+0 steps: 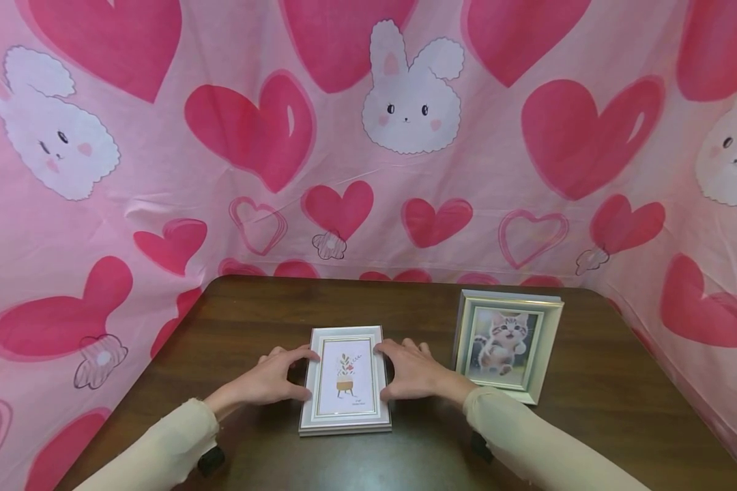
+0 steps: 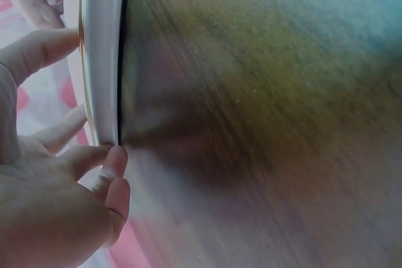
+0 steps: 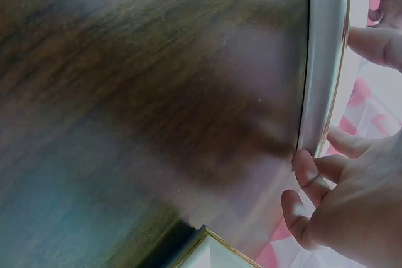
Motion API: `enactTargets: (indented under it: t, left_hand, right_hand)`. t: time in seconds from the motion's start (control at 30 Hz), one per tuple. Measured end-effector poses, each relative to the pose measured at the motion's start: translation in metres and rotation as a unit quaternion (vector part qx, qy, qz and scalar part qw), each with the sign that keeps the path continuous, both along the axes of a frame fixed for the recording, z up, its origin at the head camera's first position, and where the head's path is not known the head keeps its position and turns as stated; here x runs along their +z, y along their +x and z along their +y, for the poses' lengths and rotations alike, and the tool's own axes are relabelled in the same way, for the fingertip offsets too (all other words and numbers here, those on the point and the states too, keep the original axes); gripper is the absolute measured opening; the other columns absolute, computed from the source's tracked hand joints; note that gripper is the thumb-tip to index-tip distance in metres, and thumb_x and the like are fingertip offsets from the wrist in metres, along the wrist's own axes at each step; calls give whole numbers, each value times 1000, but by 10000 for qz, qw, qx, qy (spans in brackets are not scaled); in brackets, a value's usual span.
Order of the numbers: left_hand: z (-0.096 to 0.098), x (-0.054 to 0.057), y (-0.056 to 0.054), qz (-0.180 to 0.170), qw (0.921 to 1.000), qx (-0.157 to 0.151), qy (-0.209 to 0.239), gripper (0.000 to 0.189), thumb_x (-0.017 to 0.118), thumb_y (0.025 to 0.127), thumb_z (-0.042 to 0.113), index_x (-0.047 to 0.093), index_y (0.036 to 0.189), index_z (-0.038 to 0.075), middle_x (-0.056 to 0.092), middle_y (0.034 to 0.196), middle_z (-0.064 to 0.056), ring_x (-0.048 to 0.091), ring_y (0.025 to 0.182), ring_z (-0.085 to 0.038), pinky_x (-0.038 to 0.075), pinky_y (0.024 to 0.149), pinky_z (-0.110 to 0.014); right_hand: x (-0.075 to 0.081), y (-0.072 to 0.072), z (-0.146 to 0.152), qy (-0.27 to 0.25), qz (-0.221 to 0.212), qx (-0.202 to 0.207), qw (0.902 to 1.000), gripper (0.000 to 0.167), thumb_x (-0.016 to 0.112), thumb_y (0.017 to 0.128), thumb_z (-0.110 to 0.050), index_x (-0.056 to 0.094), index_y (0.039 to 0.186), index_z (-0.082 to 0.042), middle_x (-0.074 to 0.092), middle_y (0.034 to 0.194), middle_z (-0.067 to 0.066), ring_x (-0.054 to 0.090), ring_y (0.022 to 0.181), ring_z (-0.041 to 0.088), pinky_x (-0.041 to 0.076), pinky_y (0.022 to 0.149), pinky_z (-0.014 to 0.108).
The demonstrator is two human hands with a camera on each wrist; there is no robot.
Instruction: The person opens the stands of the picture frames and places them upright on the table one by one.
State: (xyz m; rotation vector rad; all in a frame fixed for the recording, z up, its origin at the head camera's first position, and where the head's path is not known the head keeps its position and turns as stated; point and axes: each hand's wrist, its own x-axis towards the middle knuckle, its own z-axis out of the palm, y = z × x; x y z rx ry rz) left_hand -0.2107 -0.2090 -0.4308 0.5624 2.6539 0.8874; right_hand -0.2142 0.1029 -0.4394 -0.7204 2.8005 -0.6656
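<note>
A white picture frame with thin gold lines lies face up on the brown table, its print showing a plant in a yellow pot on legs. My left hand holds its left side, thumb toward the near part and fingers toward the far part. On the opposite side my right hand grips the frame in mirror fashion. Both wrist views show thumb and fingertips right at the frame's edge, the other fingers bent beside the far corner.
To the right stands a second, pale green-white frame with a kitten picture, leaning back a little, close beyond my right forearm. The dark wood table ends at a pink cloth with hearts and rabbits, hanging behind and at both sides.
</note>
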Motion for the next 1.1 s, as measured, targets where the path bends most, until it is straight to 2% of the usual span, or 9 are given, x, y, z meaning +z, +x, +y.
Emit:
enactTargets:
  t: [0.3, 0.63, 1.1]
  left_hand:
    - [-1, -2, 0, 28, 9998, 183, -10, 66, 93, 77, 29, 67, 137, 24, 61, 138, -9, 42, 112, -29, 36, 89, -50]
    - [-1, -3, 0, 127, 9997, 183, 15, 65, 93, 77, 29, 68, 136, 24, 62, 139, -9, 42, 112, -28, 35, 87, -49]
    - [-1, -6, 0, 137, 9997, 193, 64, 63, 93, 77, 28, 68, 134, 24, 60, 141, -10, 42, 113, -29, 36, 88, -50]
  right_hand:
    - [1, -4, -1, 76, -150, -10, 9999, 86, 87, 69, -44, 57, 145, -13, 61, 142, 6, 45, 104, 22, 33, 89, 47]
    - [4, -2, -1, -67, -383, -166, 9991, 89, 90, 69, -43, 56, 146, -14, 61, 139, 5, 46, 106, 21, 34, 92, 47]
    - [3, -1, 1, -133, -357, -109, 9992, 89, 90, 67, -43, 57, 144, -12, 64, 127, 5, 45, 100, 21, 34, 87, 46]
